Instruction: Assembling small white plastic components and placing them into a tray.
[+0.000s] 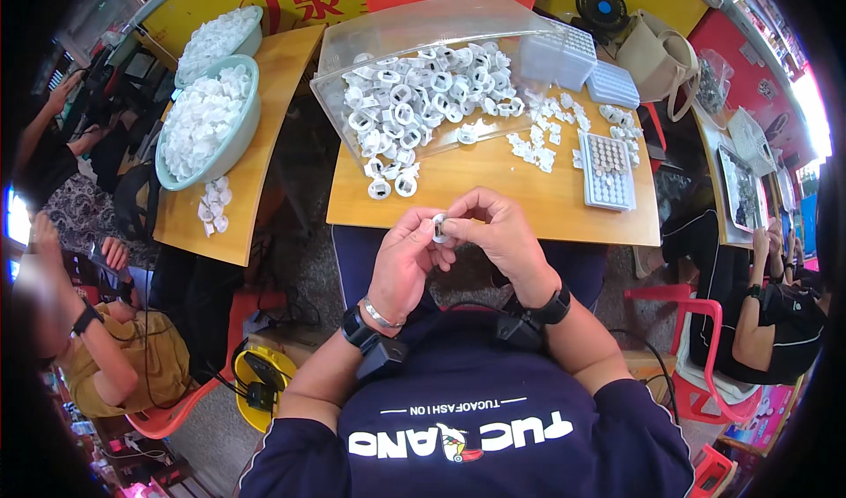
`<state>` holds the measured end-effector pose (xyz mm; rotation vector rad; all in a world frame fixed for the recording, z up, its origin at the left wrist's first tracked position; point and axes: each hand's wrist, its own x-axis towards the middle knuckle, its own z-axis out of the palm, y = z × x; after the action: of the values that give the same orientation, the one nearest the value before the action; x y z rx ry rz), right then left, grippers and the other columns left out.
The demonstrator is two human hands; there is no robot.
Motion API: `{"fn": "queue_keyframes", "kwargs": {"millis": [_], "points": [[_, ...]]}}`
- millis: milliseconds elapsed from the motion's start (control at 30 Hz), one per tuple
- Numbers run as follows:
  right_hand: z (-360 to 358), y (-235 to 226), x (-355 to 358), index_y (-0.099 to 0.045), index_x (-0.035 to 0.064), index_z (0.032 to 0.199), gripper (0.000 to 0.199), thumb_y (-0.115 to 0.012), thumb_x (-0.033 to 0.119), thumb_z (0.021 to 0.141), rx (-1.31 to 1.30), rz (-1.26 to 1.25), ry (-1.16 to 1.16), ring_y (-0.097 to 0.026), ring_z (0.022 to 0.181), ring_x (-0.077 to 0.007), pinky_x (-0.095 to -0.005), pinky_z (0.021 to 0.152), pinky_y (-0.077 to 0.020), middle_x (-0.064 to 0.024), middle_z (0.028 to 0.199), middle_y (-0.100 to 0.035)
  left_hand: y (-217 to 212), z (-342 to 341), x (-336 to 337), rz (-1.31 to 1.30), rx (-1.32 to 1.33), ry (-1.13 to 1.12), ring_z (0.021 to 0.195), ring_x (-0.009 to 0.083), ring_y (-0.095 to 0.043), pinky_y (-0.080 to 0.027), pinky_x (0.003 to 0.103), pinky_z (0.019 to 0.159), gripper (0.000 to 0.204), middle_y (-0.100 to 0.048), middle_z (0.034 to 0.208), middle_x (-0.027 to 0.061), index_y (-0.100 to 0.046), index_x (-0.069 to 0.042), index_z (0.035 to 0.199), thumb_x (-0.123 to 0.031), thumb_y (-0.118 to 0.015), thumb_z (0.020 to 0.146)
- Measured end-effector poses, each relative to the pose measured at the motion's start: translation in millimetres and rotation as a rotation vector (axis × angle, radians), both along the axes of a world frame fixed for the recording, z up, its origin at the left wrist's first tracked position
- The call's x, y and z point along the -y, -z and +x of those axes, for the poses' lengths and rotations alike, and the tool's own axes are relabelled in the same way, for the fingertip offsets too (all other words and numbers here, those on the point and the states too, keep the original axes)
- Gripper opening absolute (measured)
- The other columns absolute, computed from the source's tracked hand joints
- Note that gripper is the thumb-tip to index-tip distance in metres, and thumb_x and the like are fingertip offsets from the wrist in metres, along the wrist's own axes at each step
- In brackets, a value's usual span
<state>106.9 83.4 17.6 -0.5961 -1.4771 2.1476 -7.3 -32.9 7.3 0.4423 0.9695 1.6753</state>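
Note:
Between both hands, just off the table's front edge, is a small white plastic part (438, 225) with a dark opening. My left hand (399, 267) pinches it from the left with thumb and fingers. My right hand (504, 236) grips it from the right, its thumb and forefinger closed on the rim. Ahead of them, several matching white ring-shaped parts (405, 186) lie loose at the mouth of a clear plastic bin (352, 47). Inside the bin is a large heap of the same parts (410, 101).
Small white pieces (533, 150) lie scattered on the wooden table (476, 203). Right of them stands a tray of small round pieces (608, 167), with stacked trays (560, 55) behind. Two tubs (251, 115) heaped with white parts stand left. People sit on both sides.

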Motion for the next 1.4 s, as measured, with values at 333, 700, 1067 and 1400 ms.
{"fn": "queue_keyframes", "kwargs": {"millis": [333, 700, 1067, 1400], "points": [[-8.9, 2.3, 13.8, -0.065, -0.0004, 0.086, 0.005, -0.066, -0.001, 0.082, 0.014, 0.731, 0.226, -0.062, 0.078, -0.0152, -0.0261, 0.065, -0.052, -0.0081, 0.093, -0.06, 4.9, -8.7, 1.7, 0.044, 0.162, -0.002, 0.068, 0.0139, -0.059, -0.047, 0.025, 0.061, 0.022, -0.061, 0.084, 0.0078, -0.054, -0.002, 0.107, -0.021, -0.044, 0.099], [-10.7, 5.0, 19.8, -0.063, 0.002, 0.088, 0.009, -0.066, -0.002, 0.08, -0.011, 0.662, 0.264, -0.062, 0.081, -0.0195, -0.031, 0.069, -0.0513, -0.0098, 0.095, -0.061, 4.0, -10.5, 3.1, 0.051, 0.218, -0.017, 0.067, 0.0145, -0.06, -0.048, 0.025, 0.059, 0.02, -0.062, 0.082, 0.008, -0.053, -0.003, 0.105, -0.021, -0.045, 0.099], [-9.6, 0.3, 13.5, -0.065, 0.004, 0.084, 0.012, -0.068, -0.002, 0.075, 0.012, 1.063, 0.247, -0.061, 0.081, -0.0249, -0.033, 0.069, -0.0494, -0.0083, 0.089, -0.062, 6.6, -10.4, 4.3, 0.018, 0.173, -0.025, 0.066, 0.0138, -0.06, -0.049, 0.024, 0.059, 0.02, -0.062, 0.081, 0.0066, -0.054, -0.003, 0.104, -0.02, -0.045, 0.099], [-9.7, 7.8, 15.3, -0.069, 0.0046, 0.086, 0.008, -0.068, 0.003, 0.078, 0.129, 0.773, 0.169, -0.062, 0.071, -0.0226, -0.0311, 0.062, -0.0494, -0.0078, 0.082, -0.061, 10.6, -7.8, 2.2, -0.036, 0.12, -0.055, 0.065, 0.0119, -0.059, -0.047, 0.023, 0.057, 0.019, -0.062, 0.079, 0.0058, -0.055, -0.004, 0.102, -0.02, -0.046, 0.099]]}}
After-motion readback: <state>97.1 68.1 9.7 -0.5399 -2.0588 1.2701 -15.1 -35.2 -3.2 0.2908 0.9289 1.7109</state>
